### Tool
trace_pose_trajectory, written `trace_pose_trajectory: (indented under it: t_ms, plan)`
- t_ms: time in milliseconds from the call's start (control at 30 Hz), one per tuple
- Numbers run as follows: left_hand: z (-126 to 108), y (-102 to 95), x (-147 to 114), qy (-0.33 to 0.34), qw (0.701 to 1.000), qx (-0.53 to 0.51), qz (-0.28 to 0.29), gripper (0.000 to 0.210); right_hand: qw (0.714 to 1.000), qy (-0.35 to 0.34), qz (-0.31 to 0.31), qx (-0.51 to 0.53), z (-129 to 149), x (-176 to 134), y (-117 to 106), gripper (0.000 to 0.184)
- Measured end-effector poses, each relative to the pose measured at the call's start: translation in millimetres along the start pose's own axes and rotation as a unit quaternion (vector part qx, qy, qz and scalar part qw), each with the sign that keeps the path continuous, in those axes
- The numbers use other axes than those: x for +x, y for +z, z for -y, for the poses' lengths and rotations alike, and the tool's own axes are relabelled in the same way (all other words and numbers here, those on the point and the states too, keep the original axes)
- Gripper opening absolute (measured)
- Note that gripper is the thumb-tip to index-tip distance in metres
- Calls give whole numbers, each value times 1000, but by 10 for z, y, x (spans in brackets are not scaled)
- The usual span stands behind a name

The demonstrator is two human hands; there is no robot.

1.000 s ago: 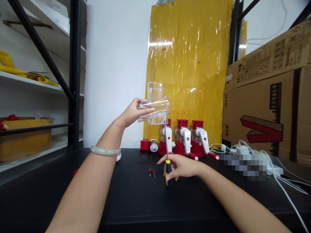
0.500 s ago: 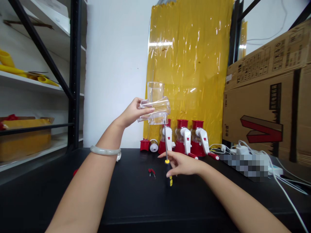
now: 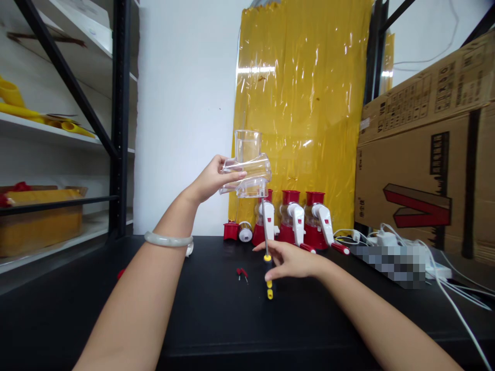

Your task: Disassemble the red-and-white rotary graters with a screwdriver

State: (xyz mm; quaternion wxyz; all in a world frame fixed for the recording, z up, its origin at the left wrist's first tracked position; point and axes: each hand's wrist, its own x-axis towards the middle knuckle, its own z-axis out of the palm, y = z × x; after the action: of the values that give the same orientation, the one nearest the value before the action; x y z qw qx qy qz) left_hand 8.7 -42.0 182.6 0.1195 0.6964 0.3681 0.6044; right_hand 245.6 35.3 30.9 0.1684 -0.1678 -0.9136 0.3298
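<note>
My left hand [image 3: 216, 178] grips a clear plastic grater housing [image 3: 247, 167] by its left end and holds it up above the table. Below it, my right hand [image 3: 290, 260] is closed on the black and yellow handle of a screwdriver [image 3: 267, 268]. The screwdriver stands nearly upright, its shaft reaching to the underside of the housing; whether the tip sits in a screw is too small to tell. Two small red-headed parts with metal shanks [image 3: 242, 274] lie on the table to the left of the screwdriver.
Several red and white drum graters [image 3: 315, 219] stand along the back of the black table [image 3: 216, 319]. A red base piece [image 3: 231, 231] and a metal drum [image 3: 245, 232] are beside them. White cables [image 3: 436, 268] and a large cardboard box [image 3: 417, 170] occupy the right; a shelf rack [image 3: 118, 118] stands left.
The screwdriver's handle has turned slightly and its lower end has shifted a little left. Both hands and the clear housing stay almost in place.
</note>
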Motion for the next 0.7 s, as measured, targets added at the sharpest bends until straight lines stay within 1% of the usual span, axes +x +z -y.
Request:
trace_pose_trajectory:
  t_ms: [133, 300, 400, 533, 700]
  plan:
    - [-6, 2, 1, 0, 1000, 2, -3, 49, 1000, -4, 22, 21, 17, -4, 12, 80]
    - [-14, 8, -2, -3, 1000, 0, -3, 48, 997, -18, 52, 53, -1, -2, 32, 69]
    - [-9, 2, -3, -4, 1000, -4, -4, 48, 998, -11, 44, 38, -47, 12, 38, 64]
    - [-5, -4, -1, -10, 1000, -4, 0, 48, 1000, -3, 22, 10, -54, 20, 47, 62]
    - [-10, 8, -1, -5, 1000, 10, 4, 46, 999, -17, 31, -4, -6, 23, 61, 47]
